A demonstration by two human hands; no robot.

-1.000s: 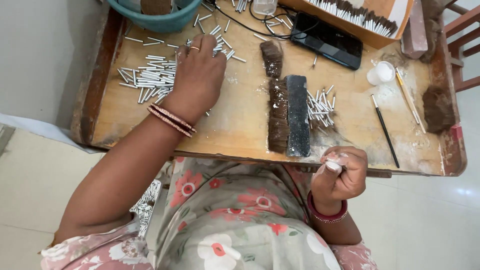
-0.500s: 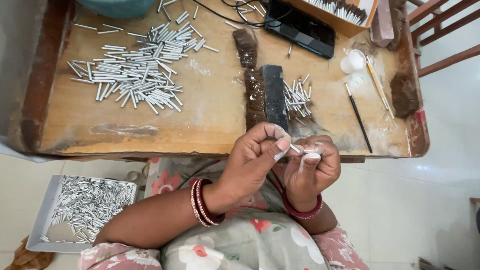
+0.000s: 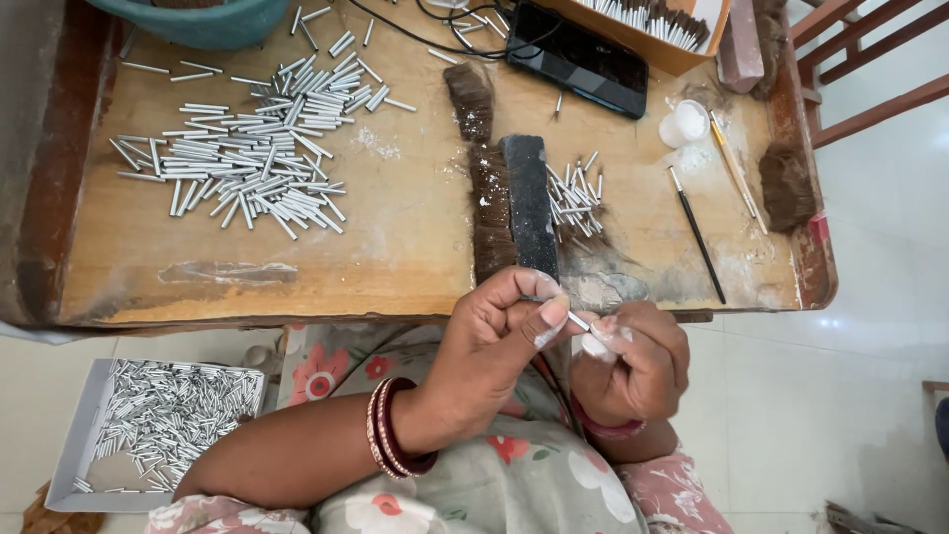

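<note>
Pinching a thin metal tube (image 3: 578,319) between thumb and forefinger, the left hand (image 3: 499,331) meets the right hand (image 3: 633,361) just below the near edge of the desk (image 3: 395,247), over the lap. The right grip is curled tight, fingertips pressed together against the tube's far end; whether it also holds something small and pale there is too fine to tell.

On the desk, a loose pile of tubes (image 3: 242,158) spreads toward the far left corner, and a smaller bunch of tubes (image 3: 575,193) lies beside a dark block (image 3: 529,203) near the middle, with a strip of brown fibre (image 3: 489,213) along the block's left side. A thin brush (image 3: 697,232) and a small white cap (image 3: 682,124) sit toward the right edge, a black phone (image 3: 578,59) at the far edge. A grey tray of tubes (image 3: 163,420) rests on the floor at the left.

The likely slip: the tube is slim and smooth and held only at its ends, away from the desk, so any loosening of either pinch would probably drop it into the lap or onto the floor. Pressing unevenly could also tilt it off line between the two hands.
</note>
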